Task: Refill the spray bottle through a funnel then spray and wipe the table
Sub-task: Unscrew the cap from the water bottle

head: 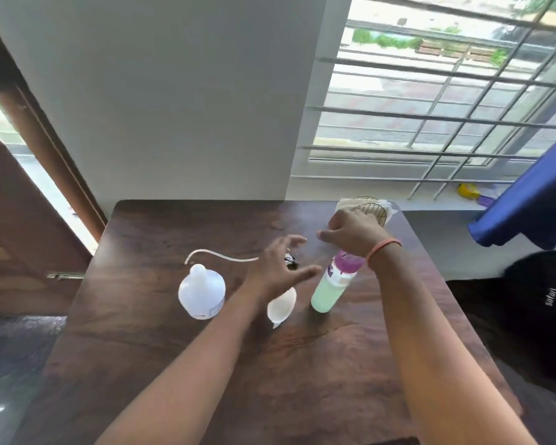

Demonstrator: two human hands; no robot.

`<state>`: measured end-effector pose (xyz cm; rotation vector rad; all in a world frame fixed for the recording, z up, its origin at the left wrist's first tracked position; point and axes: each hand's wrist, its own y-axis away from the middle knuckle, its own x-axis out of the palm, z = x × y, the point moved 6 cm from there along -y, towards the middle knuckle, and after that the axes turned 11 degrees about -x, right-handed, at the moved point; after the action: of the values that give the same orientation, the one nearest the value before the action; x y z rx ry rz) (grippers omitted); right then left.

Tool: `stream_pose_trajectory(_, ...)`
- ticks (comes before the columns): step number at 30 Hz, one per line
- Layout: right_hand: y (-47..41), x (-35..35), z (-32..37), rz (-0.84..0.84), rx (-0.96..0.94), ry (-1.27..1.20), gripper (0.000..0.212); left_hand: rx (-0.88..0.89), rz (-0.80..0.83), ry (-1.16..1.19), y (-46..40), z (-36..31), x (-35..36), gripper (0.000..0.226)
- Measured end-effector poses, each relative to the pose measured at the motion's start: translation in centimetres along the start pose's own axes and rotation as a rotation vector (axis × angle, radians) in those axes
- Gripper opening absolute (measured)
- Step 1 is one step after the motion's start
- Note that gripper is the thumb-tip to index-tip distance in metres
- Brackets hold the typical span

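Two bare forearms reach out from the near edge over a dark, wood-grained table [161, 364] with a rounded far corner and a dull, slightly streaked sheen. Her or his left hand [276, 271] hovers above the tabletop with fingers spread and straight, gripping nothing; just under its fingertips lies a small black spray head [290, 261], from which a thin clear dip tube [219, 255] curves away to the left across the wood. Below that palm a white plastic funnel [281, 308] lies tipped on its side, cone mouth towards the hand, spout pointing at the near edge. To the left stands a squat, translucent white spray bottle [201, 292], dome-shouldered with a narrow neck, uncapped.

The right hand [353, 231], an orange band [382, 248] on its wrist, is held further back with fingers curled inward; whether it holds anything I cannot tell. Just beneath the wrist stands a slim refill bottle [329, 289] of pale green liquid with a white label and purple cap, upright, close to the funnel's right. Behind the knuckles, at the far edge, sits a gold wire basket [374, 211] with a pale cloth [344, 203] bunched in it.

A grilled window [430, 107] fills the right wall, a blue fabric [527, 200] hangs at far right, and a black bag [540, 290] slumps on the floor.
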<state>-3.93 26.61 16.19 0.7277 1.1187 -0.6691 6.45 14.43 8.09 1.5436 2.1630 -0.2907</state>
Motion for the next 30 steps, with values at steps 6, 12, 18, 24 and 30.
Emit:
stream_pose_trajectory(6, 2.4, 3.3, -1.6, 0.16, 0.119, 0.093, 0.058, -0.103, 0.107, 0.02, -1.5, -0.3, 9.3, 0.076)
stream_pose_trajectory(12, 3.3, 4.1, -1.5, -0.01, 0.001, 0.154, 0.043, -0.171, -0.084, 0.011, -2.7, 0.3, 11.7, 0.064)
stream_pose_trajectory(18, 2.8, 4.0, -2.3, -0.005, -0.159, 0.134, 0.027, -0.14, -0.099, 0.162, -2.1, -0.9, 12.1, 0.028)
stream_pose_trajectory(24, 3.0, 4.5, -2.6, -0.058, -0.314, 0.123, 0.021, -0.102, -0.145, 0.343, -1.5, -1.8, 12.6, 0.013)
stream_pose_trajectory(30, 2.6, 4.5, -2.8, -0.009, -0.407, 0.141, 0.022, -0.088, -0.145, 0.446, -1.5, -1.5, 12.9, 0.039)
